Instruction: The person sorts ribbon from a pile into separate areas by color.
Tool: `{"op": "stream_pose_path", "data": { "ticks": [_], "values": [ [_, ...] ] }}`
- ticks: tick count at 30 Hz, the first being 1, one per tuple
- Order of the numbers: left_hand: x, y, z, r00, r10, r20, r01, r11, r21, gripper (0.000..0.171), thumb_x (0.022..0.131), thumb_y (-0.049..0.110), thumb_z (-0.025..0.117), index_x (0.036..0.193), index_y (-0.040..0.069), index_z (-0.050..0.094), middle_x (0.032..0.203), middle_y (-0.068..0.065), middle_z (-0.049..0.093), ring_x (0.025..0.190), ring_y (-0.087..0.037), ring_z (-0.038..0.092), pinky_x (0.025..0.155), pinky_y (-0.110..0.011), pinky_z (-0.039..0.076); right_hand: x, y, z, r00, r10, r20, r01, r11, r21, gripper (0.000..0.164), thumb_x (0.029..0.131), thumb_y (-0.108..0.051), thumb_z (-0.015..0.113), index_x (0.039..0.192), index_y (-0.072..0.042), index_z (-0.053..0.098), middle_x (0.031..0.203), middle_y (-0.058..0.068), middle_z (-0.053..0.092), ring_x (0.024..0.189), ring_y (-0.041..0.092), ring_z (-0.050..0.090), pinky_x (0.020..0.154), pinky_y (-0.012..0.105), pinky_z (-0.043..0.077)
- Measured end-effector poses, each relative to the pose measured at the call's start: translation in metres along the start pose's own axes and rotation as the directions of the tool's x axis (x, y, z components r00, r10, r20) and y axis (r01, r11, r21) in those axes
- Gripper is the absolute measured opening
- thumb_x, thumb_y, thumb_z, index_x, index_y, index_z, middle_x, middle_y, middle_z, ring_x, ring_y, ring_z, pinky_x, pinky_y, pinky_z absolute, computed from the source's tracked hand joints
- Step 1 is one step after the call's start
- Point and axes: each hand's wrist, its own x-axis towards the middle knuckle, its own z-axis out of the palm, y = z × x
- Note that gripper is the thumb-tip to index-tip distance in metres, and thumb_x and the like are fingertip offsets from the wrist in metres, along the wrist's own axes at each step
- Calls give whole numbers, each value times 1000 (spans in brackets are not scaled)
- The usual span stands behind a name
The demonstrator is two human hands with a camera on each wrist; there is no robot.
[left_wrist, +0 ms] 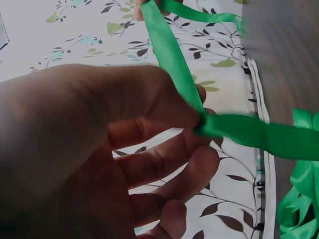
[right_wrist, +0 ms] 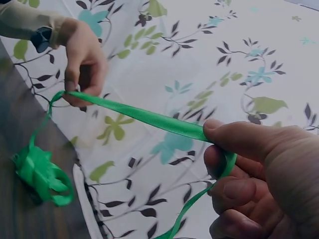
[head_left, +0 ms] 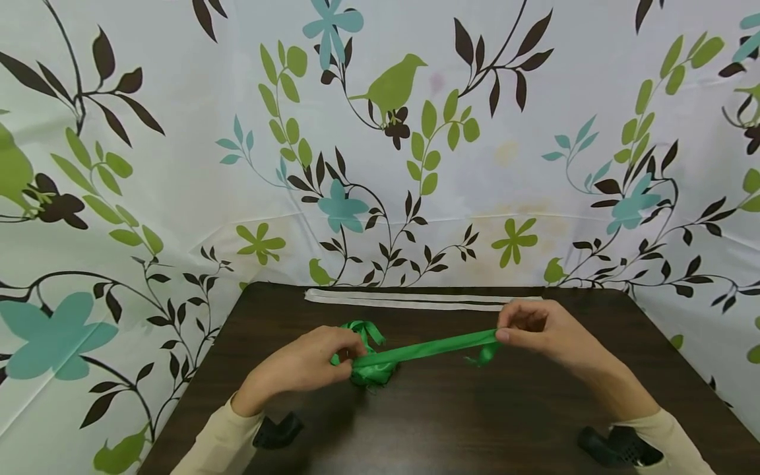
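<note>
Nearest us, by the near edge of the dark table (head_left: 445, 422), two pale sleeves (head_left: 216, 439), each with a black device (head_left: 278, 430) at the wrist. Farther in, we find the left hand (head_left: 303, 361) left of the table's middle, thumb and forefinger pinching a green ribbon (head_left: 436, 348), other fingers loosely bent. The right hand (head_left: 549, 333), nearer the table's right edge, pinches the same ribbon between thumb and bent fingers. Between them we note a straight, flat length above the table, rising slightly toward the right hand; a short frayed tail hangs below that grip. From the left hand the ribbon runs down to a tangled green bundle (head_left: 374, 375) on the table, just beside the left fingertips. Along the far edge, white strips (head_left: 404, 301) lie side by side, partly hidden by the right hand. Beyond, we record a patterned cloth (head_left: 368, 257): leaves, flowers, birds.
</note>
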Motion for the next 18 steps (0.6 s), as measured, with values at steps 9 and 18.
{"op": "stream_pose_path", "data": {
  "ticks": [9, 18],
  "values": [
    [0, -6, -6, 999, 26, -34, -30, 993, -112, 18, 96, 4, 62, 101, 21, 66, 92, 9, 63, 77, -10, 55, 66, -29, 48, -17, -19, -22, 987, 17, -158, -34, 994, -107, 13, 96, 4, 67, 103, -7, 68, 74, 9, 58, 59, 24, 48, 48, 38, 41],
    [3, -21, -8, 998, 60, 24, -31, 773, -634, 20, 109, 15, 51, 124, 1, 53, 93, -15, 65, 89, -33, 62, 81, -41, 50, -21, -28, -35, 975, 29, -222, -60, 989, -134, 11, 97, 5, 65, 104, -4, 66, 70, 7, 53, 57, 25, 47, 47, 39, 40]
  ]
}}
